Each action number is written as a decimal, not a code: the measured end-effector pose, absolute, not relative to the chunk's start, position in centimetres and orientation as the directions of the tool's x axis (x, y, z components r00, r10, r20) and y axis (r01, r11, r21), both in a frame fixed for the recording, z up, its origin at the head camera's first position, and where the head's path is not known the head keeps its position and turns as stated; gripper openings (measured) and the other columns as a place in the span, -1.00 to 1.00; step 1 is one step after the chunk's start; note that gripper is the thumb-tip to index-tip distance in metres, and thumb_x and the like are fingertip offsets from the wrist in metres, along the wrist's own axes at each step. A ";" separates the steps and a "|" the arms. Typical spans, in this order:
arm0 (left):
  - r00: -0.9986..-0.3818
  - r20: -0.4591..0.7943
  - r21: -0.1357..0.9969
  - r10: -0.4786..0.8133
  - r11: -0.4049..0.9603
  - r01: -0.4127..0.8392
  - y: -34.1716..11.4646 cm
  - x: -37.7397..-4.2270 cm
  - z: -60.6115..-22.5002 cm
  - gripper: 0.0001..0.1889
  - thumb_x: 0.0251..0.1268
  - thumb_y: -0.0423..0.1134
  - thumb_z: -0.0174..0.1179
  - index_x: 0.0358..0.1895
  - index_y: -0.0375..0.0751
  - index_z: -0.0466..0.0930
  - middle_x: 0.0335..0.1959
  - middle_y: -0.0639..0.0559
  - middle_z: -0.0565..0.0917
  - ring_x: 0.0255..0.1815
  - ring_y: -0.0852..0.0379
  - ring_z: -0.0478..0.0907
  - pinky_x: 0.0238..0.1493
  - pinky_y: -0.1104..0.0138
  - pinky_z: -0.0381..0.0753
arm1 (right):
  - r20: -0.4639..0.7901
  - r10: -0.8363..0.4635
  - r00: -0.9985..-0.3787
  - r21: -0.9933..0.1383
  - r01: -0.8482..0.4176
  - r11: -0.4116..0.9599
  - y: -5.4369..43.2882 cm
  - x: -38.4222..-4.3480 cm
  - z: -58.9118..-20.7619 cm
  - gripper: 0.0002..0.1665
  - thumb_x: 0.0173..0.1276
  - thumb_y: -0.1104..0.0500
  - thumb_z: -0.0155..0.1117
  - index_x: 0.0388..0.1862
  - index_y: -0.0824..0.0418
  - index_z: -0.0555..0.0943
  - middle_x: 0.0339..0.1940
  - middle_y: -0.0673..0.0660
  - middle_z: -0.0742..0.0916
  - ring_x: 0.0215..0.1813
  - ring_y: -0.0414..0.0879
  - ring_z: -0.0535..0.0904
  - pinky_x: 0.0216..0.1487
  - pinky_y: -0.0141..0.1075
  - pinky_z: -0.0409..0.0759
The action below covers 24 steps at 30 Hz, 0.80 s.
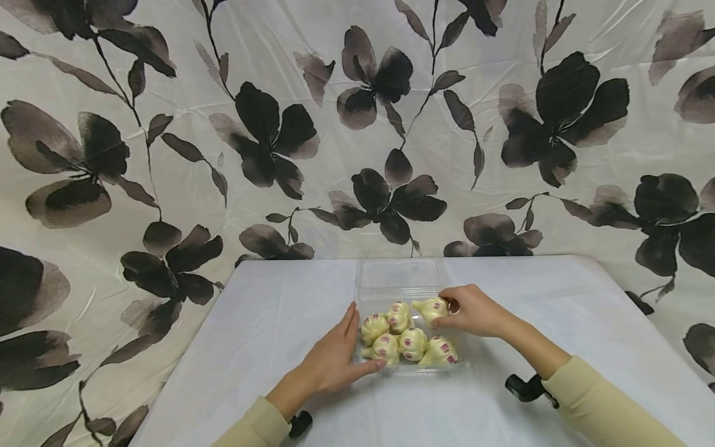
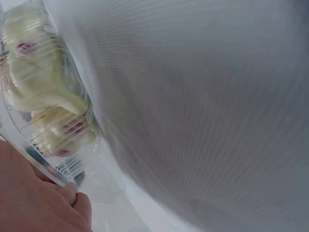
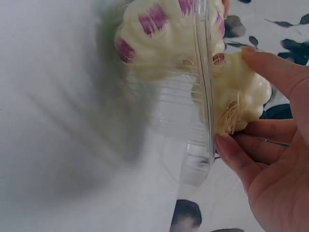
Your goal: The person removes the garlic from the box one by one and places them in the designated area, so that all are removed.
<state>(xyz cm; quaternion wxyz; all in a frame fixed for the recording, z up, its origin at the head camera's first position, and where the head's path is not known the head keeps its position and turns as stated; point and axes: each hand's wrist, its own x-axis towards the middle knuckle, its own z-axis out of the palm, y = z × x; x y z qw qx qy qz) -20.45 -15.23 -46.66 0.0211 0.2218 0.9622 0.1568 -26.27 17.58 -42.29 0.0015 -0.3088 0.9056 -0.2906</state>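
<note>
Head view gives me six garlic bulbs in all, cream with purple patches: one garlic bulb (image 1: 431, 309) in the fingers of the right hand (image 1: 472, 312), and five other bulbs (image 1: 413, 343) inside one clear container (image 1: 413, 369). Three of those five line the near side, two sit farther back toward the left. The right thumb and fingers pinch the sixth over the container's far right part; from the right wrist, its roots show beside the rim, though I cannot tell whether it touches the bottom. On the left side, the left hand (image 1: 333, 360) lies with its fingers straight along the wall and its thumb at the near edge. One clear lid (image 1: 399, 273) stands open at the back. Hands hide parts of both side walls, and from the left wrist the ribbed plastic blurs the bulbs behind it. Two beige sleeves (image 1: 603, 397) reach in, with two black wrist devices (image 1: 525, 388) beneath. Everything rests on one white-covered table (image 1: 234, 347), before a floral cloth (image 1: 184, 93) hanging behind.
</note>
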 end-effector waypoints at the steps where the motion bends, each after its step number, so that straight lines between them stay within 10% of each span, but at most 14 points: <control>1: -0.900 0.029 0.310 0.434 0.852 0.421 -15.2 -20.5 -46.7 0.28 0.22 0.65 -0.08 0.64 -0.40 -0.14 0.69 -0.21 -0.19 0.58 -0.22 0.17 0.47 0.02 0.35 | 0.173 -0.554 -0.814 -0.539 -0.549 0.639 17.7 -26.2 -42.3 -0.67 0.21 -0.02 0.58 -0.35 0.13 0.61 -0.51 -0.11 0.56 -0.40 -0.12 0.46 -0.37 -0.34 0.42; 24: -0.900 0.033 0.317 0.435 0.849 0.422 -15.3 -20.6 -46.9 0.29 0.21 0.64 -0.06 0.64 -0.41 -0.14 0.69 -0.22 -0.19 0.59 -0.23 0.15 0.48 0.01 0.32 | -0.002 -0.311 -0.950 -0.795 -0.188 0.577 21.7 -26.1 -42.0 -0.39 0.34 -0.15 0.45 0.11 0.31 0.72 -0.15 0.06 0.81 -0.10 -0.13 0.70 -0.05 -0.13 0.67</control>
